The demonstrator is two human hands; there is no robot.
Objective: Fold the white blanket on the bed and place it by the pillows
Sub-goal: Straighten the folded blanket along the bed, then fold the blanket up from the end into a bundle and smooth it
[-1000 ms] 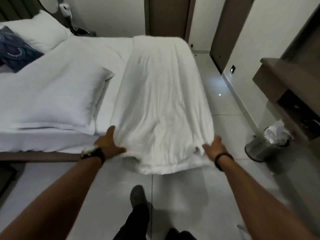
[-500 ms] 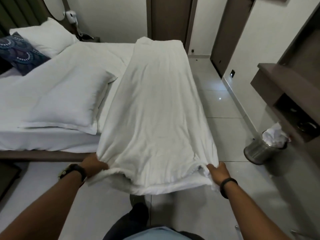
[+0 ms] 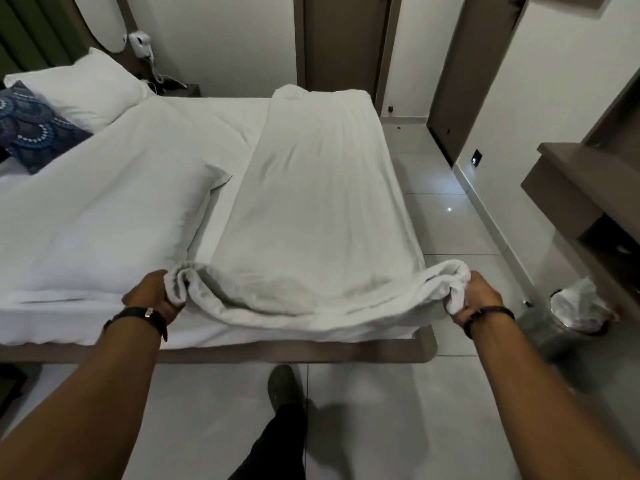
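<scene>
The white blanket (image 3: 318, 195) lies as a long folded strip along the right side of the bed (image 3: 228, 133), running away from me to the far edge. My left hand (image 3: 154, 297) grips its bunched near left corner. My right hand (image 3: 479, 294) grips the bunched near right corner. Both corners are lifted a little above the mattress, and the near edge sags between them. A large white pillow (image 3: 104, 223) lies just left of the blanket. Another white pillow (image 3: 83, 86) and a blue patterned cushion (image 3: 34, 129) sit at the far left.
The brown bed frame (image 3: 294, 353) runs across in front of my shoe (image 3: 282, 386) on the tiled floor. A metal bin with a white liner (image 3: 575, 311) stands at the right under a wooden shelf unit (image 3: 581, 188). A door (image 3: 339, 43) is beyond the bed.
The near end of the blanket hung over the bed's edge towards the floor. Both hands have bunched its corners and raised them up onto the bed. I stand closer to the bed.
</scene>
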